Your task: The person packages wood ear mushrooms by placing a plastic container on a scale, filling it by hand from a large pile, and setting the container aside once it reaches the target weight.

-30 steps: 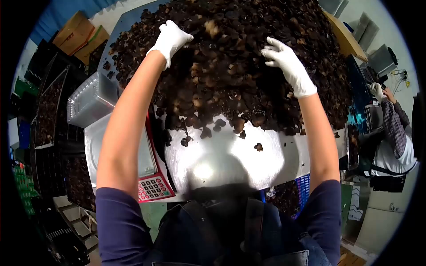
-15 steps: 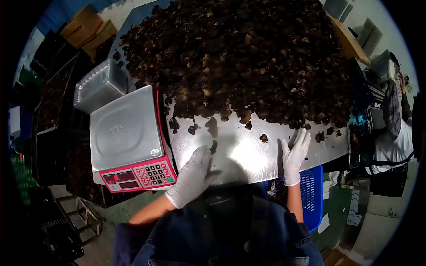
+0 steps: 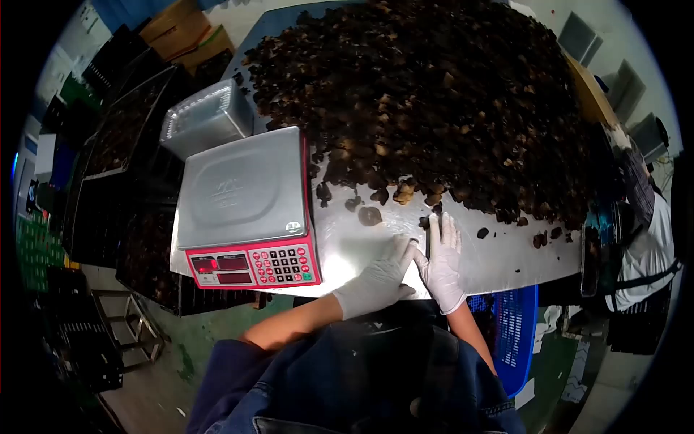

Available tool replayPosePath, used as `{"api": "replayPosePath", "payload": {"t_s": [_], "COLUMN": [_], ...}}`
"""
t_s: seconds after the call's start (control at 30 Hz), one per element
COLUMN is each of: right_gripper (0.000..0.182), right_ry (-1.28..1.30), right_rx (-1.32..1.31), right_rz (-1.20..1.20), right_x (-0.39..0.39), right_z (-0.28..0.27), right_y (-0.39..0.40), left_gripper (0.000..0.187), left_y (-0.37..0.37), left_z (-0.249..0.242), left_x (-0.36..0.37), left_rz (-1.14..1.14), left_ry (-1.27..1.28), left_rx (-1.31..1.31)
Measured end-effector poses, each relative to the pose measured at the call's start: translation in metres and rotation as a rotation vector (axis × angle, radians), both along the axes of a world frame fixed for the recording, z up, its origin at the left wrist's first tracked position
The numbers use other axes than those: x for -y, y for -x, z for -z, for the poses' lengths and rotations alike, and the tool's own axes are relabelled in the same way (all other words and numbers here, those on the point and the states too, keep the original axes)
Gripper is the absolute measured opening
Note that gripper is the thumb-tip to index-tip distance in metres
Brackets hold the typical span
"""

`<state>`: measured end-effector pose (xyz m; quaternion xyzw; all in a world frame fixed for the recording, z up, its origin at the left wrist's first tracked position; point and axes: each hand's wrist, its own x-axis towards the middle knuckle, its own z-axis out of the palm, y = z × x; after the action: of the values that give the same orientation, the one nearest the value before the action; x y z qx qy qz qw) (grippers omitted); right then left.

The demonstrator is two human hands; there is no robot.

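Note:
My left hand (image 3: 379,281), in a white glove, rests low over the metal table (image 3: 499,257) near its front edge, fingers stretched out. Close beside it, my gloved right hand (image 3: 443,266) lies open, its fingers pointing at the heap of dark brown, curled pieces (image 3: 434,108) that look like wood ear mushrooms. Neither hand visibly grips anything. A small dark piece (image 3: 424,222) lies at the right fingertips. To the left of my hands stands a red-framed weighing scale (image 3: 242,192) with a bare metal pan.
Stacked clear plastic containers (image 3: 210,119) stand behind the scale. A blue basket (image 3: 522,336) sits below the table's front edge. Black crates (image 3: 108,210) are at the left, cardboard boxes (image 3: 173,32) at the back left. Another person (image 3: 643,253) is at the far right.
My right hand has moved left across the table toward my left hand, so the two are now side by side. The view has shifted, and the scale appears further right.

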<state>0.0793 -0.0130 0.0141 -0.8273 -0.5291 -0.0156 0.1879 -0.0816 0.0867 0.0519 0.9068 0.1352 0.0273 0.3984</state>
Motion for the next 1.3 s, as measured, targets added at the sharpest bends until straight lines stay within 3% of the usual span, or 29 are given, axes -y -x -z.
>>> {"api": "replayPosePath", "payload": {"t_s": [0.03,0.1,0.17,0.23,0.3,0.33,0.37,0.4,0.53,0.57,0.63,0.73,0.77,0.97,1.03,1.1,1.17,1.3], "right_gripper": [0.078,0.074,0.070,0.065,0.066,0.065,0.065,0.065,0.062,0.060,0.058,0.055,0.053,0.044,0.042,0.041,0.039,0.037], "right_ry": [-0.029,-0.175,-0.136,-0.188,-0.133,-0.132,-0.135,-0.146,-0.232,-0.249,-0.397,-0.337,-0.336,-0.431,-0.425,-0.451,-0.365,-0.435], "right_rx": [-0.012,-0.037,-0.058,-0.036,0.000,0.022,0.050,0.034,0.048,0.024,-0.221,-0.077,-0.104,-0.324,-0.320,-0.423,-0.257,-0.421], "right_rz": [0.006,0.077,0.121,0.089,0.131,0.150,0.177,0.200,0.196,0.160,0.185,0.208,0.214,0.229,0.240,0.263,0.262,0.244], "right_x": [-0.004,-0.002,0.005,0.011,0.014,0.014,0.013,0.014,0.018,0.020,0.023,0.024,0.026,0.027,0.030,0.027,0.029,0.029], "right_z": [-0.002,-0.004,-0.013,-0.007,-0.009,-0.008,-0.008,-0.002,-0.004,-0.001,0.023,0.014,0.015,0.026,0.033,0.028,0.024,0.034], "right_y": [0.001,0.001,0.001,-0.005,0.000,0.005,0.009,0.011,0.018,0.013,0.005,0.010,0.008,0.007,0.002,0.005,0.006,0.003], "left_gripper": [0.083,0.065,0.047,0.031,0.033,0.033,0.037,0.041,0.035,0.035,0.028,0.030,0.029,0.017,0.017,0.017,0.017,0.015], "left_y": [0.000,0.010,0.059,0.090,0.135,0.157,0.180,0.196,0.219,0.213,0.206,0.204,0.203,0.197,0.196,0.198,0.203,0.198], "left_z": [-0.016,-0.041,-0.066,-0.108,-0.104,-0.105,-0.100,-0.105,-0.102,-0.103,-0.114,-0.118,-0.116,-0.115,-0.121,-0.120,-0.118,-0.139], "left_x": [-0.012,-0.044,-0.103,-0.169,-0.258,-0.296,-0.338,-0.369,-0.421,-0.420,-0.416,-0.418,-0.419,-0.447,-0.444,-0.457,-0.465,-0.445], "left_rz": [-0.018,-0.046,-0.326,-0.666,-0.885,-0.950,-0.949,-0.962,-0.725,-0.739,-0.739,-0.674,-0.654,-0.598,-0.676,-0.560,-0.473,-0.575], "left_ry": [-0.007,-0.060,-0.497,-0.697,-0.857,-0.956,-1.062,-0.843,-0.631,-0.638,-0.909,-0.859,-0.760,-0.828,-0.689,-0.766,-0.862,-0.806], "left_rx": [0.004,-0.270,0.380,0.400,0.379,0.247,0.121,-0.127,-0.486,-0.485,-0.423,-0.440,-0.458,-0.509,-0.436,-0.461,-0.486,-0.500]}}
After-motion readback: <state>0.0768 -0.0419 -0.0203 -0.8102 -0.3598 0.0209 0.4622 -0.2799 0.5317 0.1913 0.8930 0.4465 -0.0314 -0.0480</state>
